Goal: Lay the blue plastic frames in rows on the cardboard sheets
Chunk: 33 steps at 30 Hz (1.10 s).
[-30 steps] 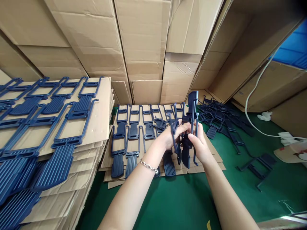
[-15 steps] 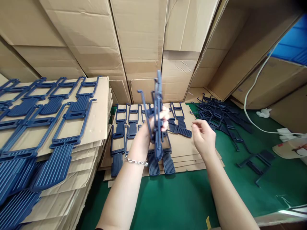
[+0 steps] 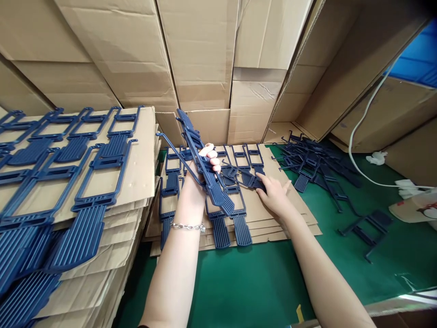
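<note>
My left hand (image 3: 201, 166) is wrapped round a small bunch of dark blue plastic frames (image 3: 208, 177), held tilted above the cardboard, with a thin bent arm sticking out to the left. My right hand (image 3: 275, 193) reaches down to the right part of the cardboard sheet (image 3: 273, 218), its thumb and fingers closed on the ribbed end of another blue plastic frame (image 3: 251, 179) lying askew. Rows of similar frames with ribbed plates (image 3: 242, 230) lie on this sheet. My left forearm and the held bunch hide some of them.
On the left rises a tall stack of cardboard sheets (image 3: 139, 182) topped with more blue frames (image 3: 94, 182). A tangled heap of frames (image 3: 310, 159) lies on the green table (image 3: 259, 282) at right, with a single frame (image 3: 370, 230) nearer. Cardboard boxes (image 3: 201, 54) wall the back; a white cable (image 3: 353, 132) hangs at right.
My left hand has tilted the bunch of frames over to the left. My right hand has moved left and down onto the askew frame, which has shifted slightly left.
</note>
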Available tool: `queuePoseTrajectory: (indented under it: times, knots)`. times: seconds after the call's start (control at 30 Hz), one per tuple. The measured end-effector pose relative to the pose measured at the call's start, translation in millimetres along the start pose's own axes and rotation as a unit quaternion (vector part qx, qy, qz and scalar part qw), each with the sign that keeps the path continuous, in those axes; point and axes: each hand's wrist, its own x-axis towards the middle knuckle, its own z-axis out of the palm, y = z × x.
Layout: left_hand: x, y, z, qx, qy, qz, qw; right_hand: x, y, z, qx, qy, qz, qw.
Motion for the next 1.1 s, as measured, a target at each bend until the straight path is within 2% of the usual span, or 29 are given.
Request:
queuePoseTrajectory:
  times: [0.1,0.2,0.3,0.37,0.5,0.6,0.7,0.93,1.1]
  knots:
    - [-1,0,0.1,-0.003,-0.028,0.016,0.999,0,1,-9,0.036,0.013,-0.011,0.999]
    - [-5,1,2.6,0.01,-0.053,0.02,0.998,-9,0,-26,0.079,0.05,-0.032,0.995]
    - [-9,0,4.7,0.029,-0.059,0.04,0.997,-28,-5,-40,0.11,0.064,0.006,0.992]
    - [-9,-1,4.7,0.041,-0.051,0.051,0.997,-45,-10,-43,0.127,0.051,0.043,0.99]
    - [-4,-2,2.9,0.047,-0.06,0.04,0.996,-78,-21,-34,0.144,-0.015,0.103,0.984]
    - [1,-2,3.1,0.038,-0.106,0.026,0.993,-94,-27,-27,0.117,-0.051,0.116,0.985]
    - [6,-1,5.0,0.013,-0.139,0.019,0.99,-101,-33,-23,0.054,-0.048,0.121,0.99]
    - [8,0,8.9,0.006,-0.105,0.008,0.994,-101,-46,-23,-0.057,-0.072,0.157,0.983]
    - [5,-1,8.6,0.021,-0.119,0.007,0.993,-98,-53,-25,-0.097,-0.092,0.17,0.976]
